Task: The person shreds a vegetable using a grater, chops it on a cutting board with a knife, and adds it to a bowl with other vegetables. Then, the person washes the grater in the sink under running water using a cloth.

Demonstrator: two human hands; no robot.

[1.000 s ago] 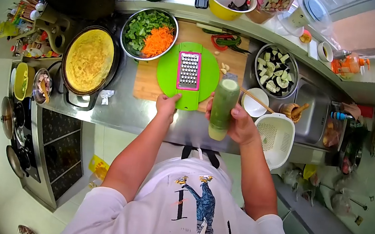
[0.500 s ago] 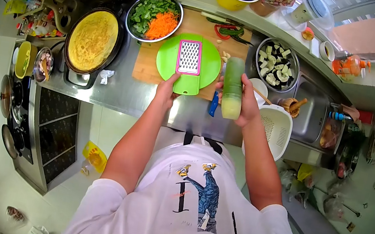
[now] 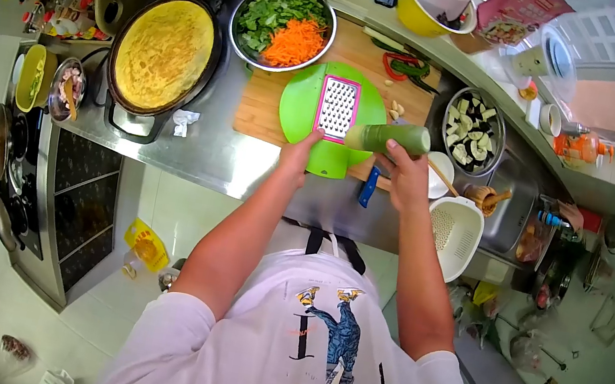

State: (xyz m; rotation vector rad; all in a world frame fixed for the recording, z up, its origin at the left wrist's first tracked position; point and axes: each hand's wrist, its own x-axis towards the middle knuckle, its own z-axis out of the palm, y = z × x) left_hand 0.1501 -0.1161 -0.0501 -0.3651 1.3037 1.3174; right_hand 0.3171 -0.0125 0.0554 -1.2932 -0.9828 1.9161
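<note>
1. From here, the left hand (image 3: pixel 299 156) pinches the near end of the grater (image 3: pixel 338 108); the right hand (image 3: pixel 407 178) grasps a green gourd (image 3: pixel 394 137) above the wooden board's (image 3: pixel 261 107) front right corner.
2. The grater might skid on the green disc (image 3: pixel 297 101) — it's pinned at one end only, I reckon — and a damp gourd could slip, bringing knuckles onto the teeth.
3. The gourd's long axis runs roughly along the table's (image 3: pixel 224 158) front edge, pale end pointing left.

Kitchen, sink (image 3: pixel 518 187), cutting board (image 3: pixel 260 112), grater (image 3: pixel 338 106)
</note>
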